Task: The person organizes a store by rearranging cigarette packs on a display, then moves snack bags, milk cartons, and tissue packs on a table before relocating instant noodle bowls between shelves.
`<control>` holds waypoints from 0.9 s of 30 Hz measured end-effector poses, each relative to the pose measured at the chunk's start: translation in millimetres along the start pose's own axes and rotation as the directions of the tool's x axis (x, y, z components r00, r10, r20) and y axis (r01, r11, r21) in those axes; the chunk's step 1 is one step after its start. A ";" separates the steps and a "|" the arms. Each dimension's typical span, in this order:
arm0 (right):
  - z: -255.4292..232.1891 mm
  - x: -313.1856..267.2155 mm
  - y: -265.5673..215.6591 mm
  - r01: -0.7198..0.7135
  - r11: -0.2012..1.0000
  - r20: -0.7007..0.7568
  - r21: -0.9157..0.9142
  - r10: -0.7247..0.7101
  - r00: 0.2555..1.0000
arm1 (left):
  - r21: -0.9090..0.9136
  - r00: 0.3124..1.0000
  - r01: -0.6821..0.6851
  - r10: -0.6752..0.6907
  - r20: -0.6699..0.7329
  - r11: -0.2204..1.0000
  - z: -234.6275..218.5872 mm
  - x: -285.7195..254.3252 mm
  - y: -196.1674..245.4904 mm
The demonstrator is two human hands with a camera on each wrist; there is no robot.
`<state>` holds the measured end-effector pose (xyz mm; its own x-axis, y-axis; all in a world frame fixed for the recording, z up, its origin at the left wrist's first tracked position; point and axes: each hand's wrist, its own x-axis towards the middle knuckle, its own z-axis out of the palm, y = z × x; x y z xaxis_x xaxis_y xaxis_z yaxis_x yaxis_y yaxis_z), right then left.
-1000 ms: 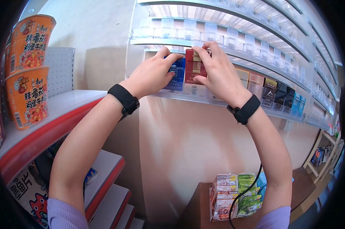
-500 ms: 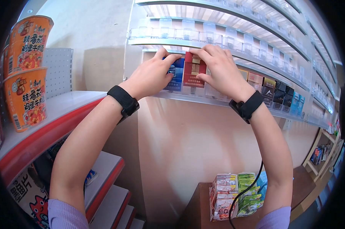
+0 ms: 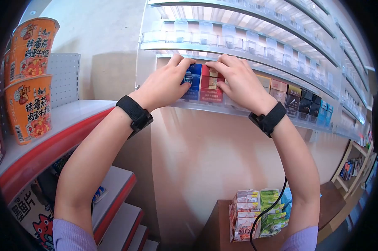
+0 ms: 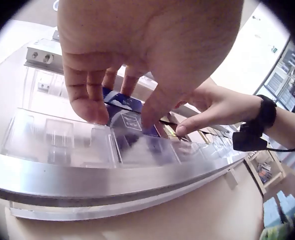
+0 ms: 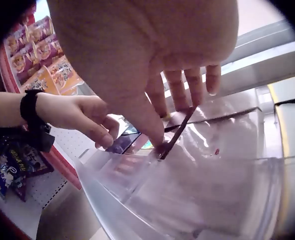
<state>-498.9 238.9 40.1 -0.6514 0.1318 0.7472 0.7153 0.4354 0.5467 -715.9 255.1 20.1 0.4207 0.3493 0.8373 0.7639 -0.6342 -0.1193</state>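
A blue cigarette pack (image 3: 193,79) stands in a clear slot at the left end of the lowest rack row. My left hand (image 3: 162,85) grips it, with the thumb on its front and the fingers over its top; the pack's left part is hidden by the hand. Right beside it stands a red cigarette pack (image 3: 210,92) with a gold panel. My right hand (image 3: 245,85) holds that pack by its right side, thumb on the front and fingers behind. In the left wrist view the blue pack (image 4: 132,121) sits behind a transparent front lip.
More cigarette packs (image 3: 308,104) line the same row to the right. Rows of clear holders (image 3: 228,35) rise above. At left, orange noodle cups (image 3: 30,104) stand on a red-edged shelf (image 3: 76,119). Snack packets (image 3: 247,215) sit below, crossed by a black cable (image 3: 266,211).
The red pack has come down in its slot, its top now about level with the blue pack's. My right hand has lowered with it; the left hand keeps its hold.
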 end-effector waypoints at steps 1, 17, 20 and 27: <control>-0.6 0.0 -1.0 0.004 1.000 -0.018 -0.002 -0.004 1.000 | -0.003 1.000 0.000 0.000 0.016 1.000 -1.0 -0.8 0.3; -8.7 -40.7 -2.7 -0.083 0.996 -0.059 0.040 0.085 0.995 | -0.076 0.994 0.028 -0.036 -0.101 0.997 -11.5 -6.4 2.9; -21.7 -72.7 -18.1 -0.098 0.995 -0.040 -0.014 0.098 0.994 | -0.233 0.980 0.042 -0.085 -0.182 0.972 -15.7 -12.2 18.4; -68.0 -164.4 -46.6 -0.094 0.992 0.358 0.087 0.057 0.932 | -0.377 0.977 -0.012 -0.070 -0.203 0.926 7.0 -47.0 104.4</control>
<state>-407.9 136.3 -82.5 -0.6570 0.4666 0.5921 0.7486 0.4966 0.4393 -652.6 177.3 -35.5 0.2583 0.2458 0.9343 0.5179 -0.8516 0.0809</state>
